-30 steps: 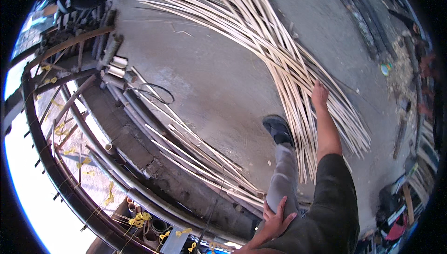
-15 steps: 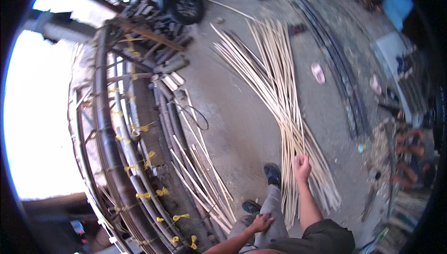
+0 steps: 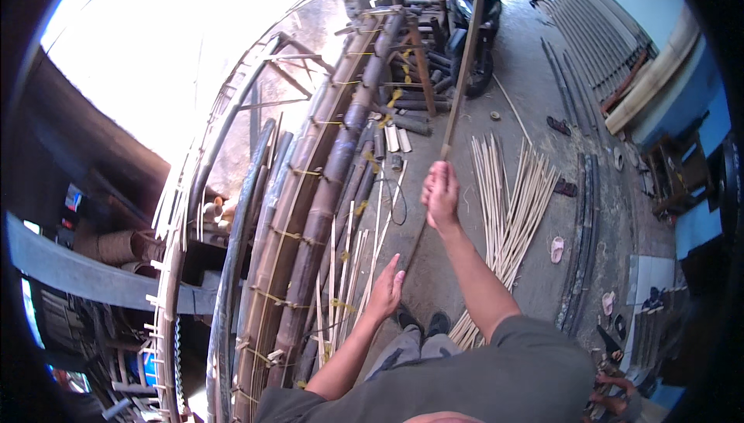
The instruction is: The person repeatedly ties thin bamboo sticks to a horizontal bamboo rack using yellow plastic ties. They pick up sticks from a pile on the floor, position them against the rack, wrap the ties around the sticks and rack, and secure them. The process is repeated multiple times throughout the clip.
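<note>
My right hand is closed around a long, thin bamboo strip, held up at a slant in front of me. The strip's upper part runs past the top edge of the view. Its darker lower part slopes down toward my left hand. That hand is open, fingers stretched out and thumb apart, close beside the strip's lower end; whether they touch I cannot tell. To the right, a fanned bundle of pale bamboo strips lies on the floor, partly behind my right arm.
Thick bamboo poles tied with yellow cord stand along my left. More pale strips lie beside them. A motorcycle is parked ahead. Dark poles and a pink sandal lie on the right. Another person is at lower right.
My right hand has risen from the bundle and now holds up a strip. My left hand has left my thigh and come up near the strip's lower end. The view has swung left and upward.
</note>
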A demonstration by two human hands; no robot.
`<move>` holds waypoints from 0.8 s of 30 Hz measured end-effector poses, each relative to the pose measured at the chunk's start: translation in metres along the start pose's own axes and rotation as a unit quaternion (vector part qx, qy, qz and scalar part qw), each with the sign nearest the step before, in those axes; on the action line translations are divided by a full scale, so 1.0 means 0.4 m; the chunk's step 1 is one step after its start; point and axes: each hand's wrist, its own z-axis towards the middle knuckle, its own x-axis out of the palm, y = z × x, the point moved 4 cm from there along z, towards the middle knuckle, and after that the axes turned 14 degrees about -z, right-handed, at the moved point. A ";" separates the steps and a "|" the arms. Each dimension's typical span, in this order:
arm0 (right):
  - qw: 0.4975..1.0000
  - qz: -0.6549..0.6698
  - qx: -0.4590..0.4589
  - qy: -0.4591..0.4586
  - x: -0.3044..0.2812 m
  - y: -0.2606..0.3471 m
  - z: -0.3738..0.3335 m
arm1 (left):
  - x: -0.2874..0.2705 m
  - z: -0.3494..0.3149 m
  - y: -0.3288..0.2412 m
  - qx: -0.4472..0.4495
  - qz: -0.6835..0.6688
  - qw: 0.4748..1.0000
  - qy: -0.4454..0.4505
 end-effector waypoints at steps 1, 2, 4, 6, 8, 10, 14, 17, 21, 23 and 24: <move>0.995 0.061 0.037 0.062 0.122 0.024 -0.021 | -0.057 -0.026 -0.033 -0.001 0.006 1.000 -0.022; 0.991 0.090 0.066 0.074 0.198 0.028 -0.041 | -0.114 -0.057 -0.065 -0.049 0.014 0.997 -0.060; 0.977 0.145 0.123 0.098 0.321 0.016 -0.089 | -0.224 -0.155 -0.129 -0.144 0.027 0.980 -0.135; 0.967 0.128 0.179 0.125 0.424 -0.050 -0.157 | -0.343 -0.254 -0.178 -0.178 0.092 0.947 -0.251; 0.957 0.109 0.209 0.168 0.504 -0.146 -0.236 | -0.447 -0.331 -0.219 -0.212 0.138 0.910 -0.330; 0.933 0.076 0.272 0.225 0.568 -0.186 -0.310 | -0.532 -0.389 -0.274 -0.270 0.222 0.860 -0.372; 0.862 -0.031 0.343 0.373 0.623 -0.286 -0.327 | -0.650 -0.439 -0.259 -0.286 0.261 0.843 -0.374; 0.777 -0.161 0.323 0.515 0.593 -0.334 -0.277 | -0.709 -0.420 -0.223 -0.342 0.310 0.820 -0.339; 0.689 -0.220 0.279 0.631 0.479 -0.311 -0.131 | -0.774 -0.460 -0.043 -0.420 0.316 0.769 -0.363; 0.702 -0.224 0.270 0.620 0.374 -0.327 -0.007 | -0.739 -0.385 -0.034 -0.461 0.368 0.722 -0.360; 0.710 -0.230 0.285 0.602 0.311 -0.332 0.050 | -0.723 -0.305 -0.055 -0.479 0.383 0.704 -0.358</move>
